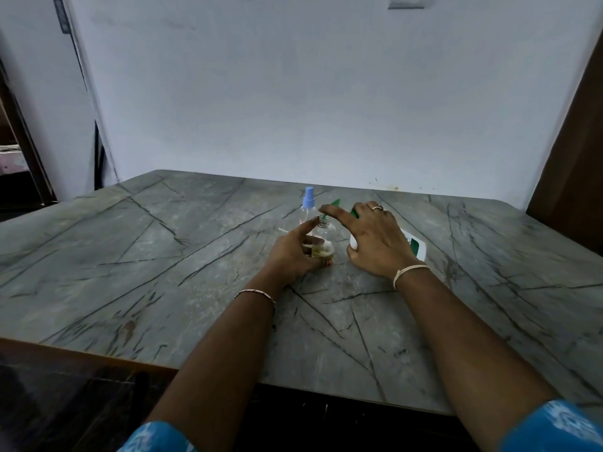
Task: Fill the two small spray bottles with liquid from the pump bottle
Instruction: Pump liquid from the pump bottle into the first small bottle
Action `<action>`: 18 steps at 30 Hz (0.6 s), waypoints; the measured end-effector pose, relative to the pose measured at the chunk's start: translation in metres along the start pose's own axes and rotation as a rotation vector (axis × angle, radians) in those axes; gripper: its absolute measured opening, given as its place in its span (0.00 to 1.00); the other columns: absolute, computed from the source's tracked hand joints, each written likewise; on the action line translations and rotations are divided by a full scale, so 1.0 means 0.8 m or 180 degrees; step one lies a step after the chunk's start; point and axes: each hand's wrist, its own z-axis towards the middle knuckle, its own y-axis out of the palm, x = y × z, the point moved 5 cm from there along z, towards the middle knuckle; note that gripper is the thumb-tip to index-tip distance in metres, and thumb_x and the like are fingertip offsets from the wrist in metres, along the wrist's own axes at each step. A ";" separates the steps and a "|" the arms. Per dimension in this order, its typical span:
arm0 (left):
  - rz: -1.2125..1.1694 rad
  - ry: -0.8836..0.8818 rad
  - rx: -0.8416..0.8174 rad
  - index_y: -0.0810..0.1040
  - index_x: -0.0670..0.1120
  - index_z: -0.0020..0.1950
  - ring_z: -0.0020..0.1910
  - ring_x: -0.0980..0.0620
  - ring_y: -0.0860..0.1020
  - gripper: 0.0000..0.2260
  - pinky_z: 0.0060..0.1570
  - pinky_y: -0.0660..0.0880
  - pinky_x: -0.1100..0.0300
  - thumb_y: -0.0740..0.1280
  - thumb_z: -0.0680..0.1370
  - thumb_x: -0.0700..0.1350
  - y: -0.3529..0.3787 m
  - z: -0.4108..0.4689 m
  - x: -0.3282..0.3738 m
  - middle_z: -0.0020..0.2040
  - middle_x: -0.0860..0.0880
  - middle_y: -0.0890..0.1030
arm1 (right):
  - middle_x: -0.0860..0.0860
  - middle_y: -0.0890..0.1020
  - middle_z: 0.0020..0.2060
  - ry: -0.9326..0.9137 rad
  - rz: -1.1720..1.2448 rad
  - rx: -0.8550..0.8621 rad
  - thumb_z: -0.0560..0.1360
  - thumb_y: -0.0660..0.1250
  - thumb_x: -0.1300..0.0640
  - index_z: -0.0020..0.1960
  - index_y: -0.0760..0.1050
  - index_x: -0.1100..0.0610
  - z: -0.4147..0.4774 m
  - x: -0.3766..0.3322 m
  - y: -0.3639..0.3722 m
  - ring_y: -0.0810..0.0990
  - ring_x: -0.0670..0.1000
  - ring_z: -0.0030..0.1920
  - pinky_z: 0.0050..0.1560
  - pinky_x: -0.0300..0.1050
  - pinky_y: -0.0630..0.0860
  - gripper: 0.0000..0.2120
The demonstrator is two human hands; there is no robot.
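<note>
A small clear spray bottle (323, 243) stands uncapped in the middle of the marble table (163, 256), with a little yellowish liquid at its bottom. My left hand (292, 256) grips its lower part, index finger raised along its side. Just behind it stands the second small bottle (307, 205), with a blue spray cap on. The white pump bottle (416, 244) with its green pump head (336, 202) leans in from the right, spout right above the open neck. My right hand (372, 239) holds it, thumb on the white body and index finger stretched over the pump.
A thin white tube (282, 230) pokes out from behind my left hand. A white wall rises right behind the table's far edge. A brown door (574, 158) stands at the right. The table's near edge runs below my forearms.
</note>
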 end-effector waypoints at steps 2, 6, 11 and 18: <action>0.0021 0.0004 0.0007 0.61 0.54 0.75 0.52 0.53 0.81 0.41 0.55 0.75 0.62 0.78 0.67 0.40 -0.001 -0.001 0.001 0.57 0.50 0.80 | 0.54 0.74 0.47 -0.0008 0.0024 -0.0002 0.69 0.67 0.57 0.73 0.54 0.40 0.000 0.000 0.000 0.72 0.56 0.52 0.50 0.52 0.72 0.38; 0.0076 0.0007 -0.0014 0.61 0.54 0.75 0.53 0.52 0.81 0.41 0.59 0.76 0.57 0.78 0.67 0.41 -0.001 -0.001 0.002 0.58 0.50 0.80 | 0.54 0.74 0.50 0.0066 0.0092 -0.0075 0.70 0.67 0.56 0.72 0.57 0.42 0.001 0.001 -0.001 0.72 0.57 0.55 0.53 0.53 0.72 0.35; 0.0147 0.0065 -0.0006 0.62 0.55 0.75 0.53 0.53 0.81 0.41 0.57 0.76 0.59 0.78 0.68 0.41 -0.001 -0.002 0.004 0.57 0.50 0.80 | 0.53 0.76 0.51 0.0105 0.0163 -0.0017 0.69 0.68 0.56 0.69 0.61 0.45 0.004 -0.001 -0.003 0.73 0.57 0.55 0.54 0.55 0.73 0.32; 0.0124 0.0043 -0.0005 0.62 0.54 0.75 0.53 0.52 0.81 0.41 0.60 0.75 0.55 0.78 0.67 0.40 0.000 -0.001 0.002 0.57 0.48 0.81 | 0.54 0.74 0.50 0.0027 0.0048 -0.0056 0.70 0.67 0.56 0.73 0.55 0.41 -0.002 0.001 -0.002 0.72 0.57 0.54 0.53 0.53 0.72 0.37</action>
